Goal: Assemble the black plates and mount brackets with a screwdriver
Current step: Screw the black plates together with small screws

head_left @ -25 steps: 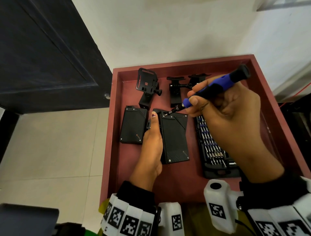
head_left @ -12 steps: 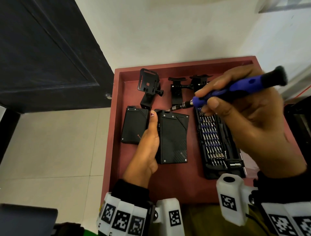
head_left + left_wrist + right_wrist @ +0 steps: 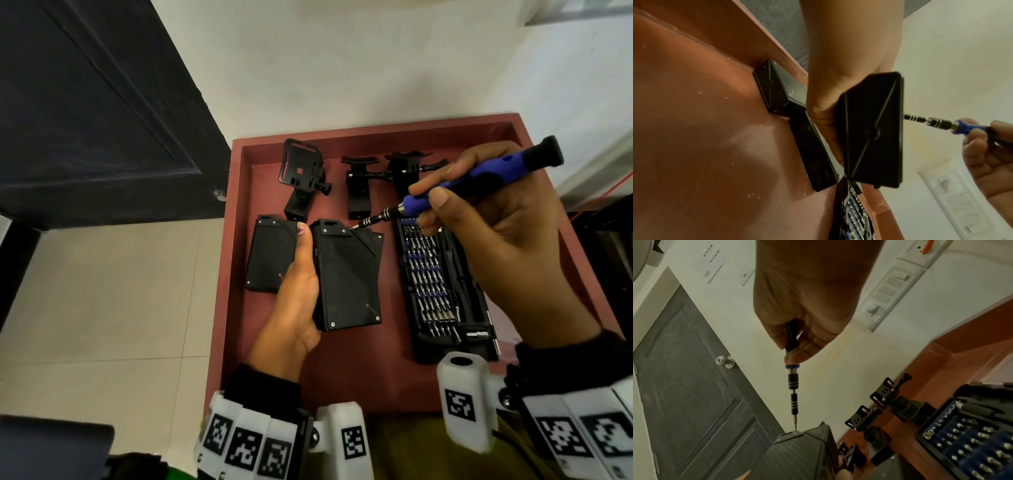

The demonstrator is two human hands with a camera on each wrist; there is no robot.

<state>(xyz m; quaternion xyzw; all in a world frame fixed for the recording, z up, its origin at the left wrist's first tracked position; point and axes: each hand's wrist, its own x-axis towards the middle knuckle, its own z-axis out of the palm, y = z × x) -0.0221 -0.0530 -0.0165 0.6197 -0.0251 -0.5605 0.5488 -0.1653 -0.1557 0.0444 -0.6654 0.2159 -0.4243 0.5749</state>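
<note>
my left hand (image 3: 294,298) grips the flat black ribbed plate (image 3: 349,277), my right hand (image 3: 496,233) holds the blue-handled screwdriver (image 3: 455,185), which i should keep straight on the corner screw.

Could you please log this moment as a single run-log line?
left hand: grips black plate | right hand: holds screwdriver | tip: at plate's top screw | tray

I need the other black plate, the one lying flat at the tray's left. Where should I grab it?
Take the flat black plate by its two long edges, coming from above near its lower end. It lies flat on the red tray, so a top pinch suits. The left hand overlaps its right edge, and a mount bracket crowds its far end.
</note>
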